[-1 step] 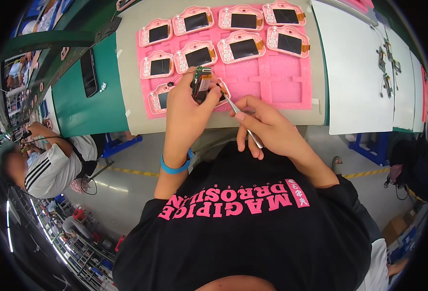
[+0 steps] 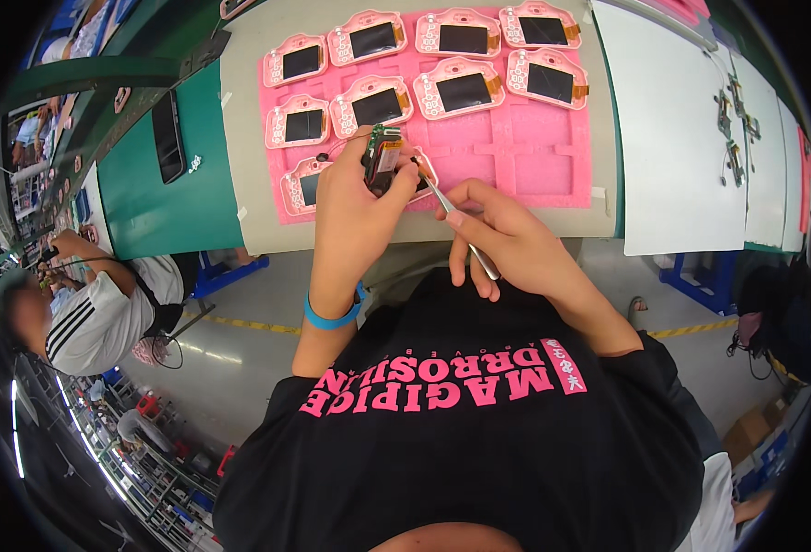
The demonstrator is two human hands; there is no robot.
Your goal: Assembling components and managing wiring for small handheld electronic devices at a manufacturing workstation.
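My left hand [image 2: 355, 207] is closed round a small circuit board [image 2: 384, 161], which carries a black part and a labelled block. It is held over the near row of a pink foam tray [image 2: 536, 189]. In my right hand [image 2: 507, 230] is a pair of metal tweezers [image 2: 440, 199], slanting up and left. Their tips come close to my left fingertips and a partly hidden pink casing [image 2: 433, 172]; whether they touch anything is too small to tell. Left of my left hand lies another pink casing [image 2: 297, 190] with a screen, partly covered by that hand.
Several pink casings with dark screens [image 2: 461, 92] fill the tray's far rows. A phone-like black slab [image 2: 168, 138] lies on the green surface at left. Several small wired boards [image 2: 735, 152] rest on the white sheet [image 2: 668, 175] at right. Another person [image 2: 116, 308] sits at left.
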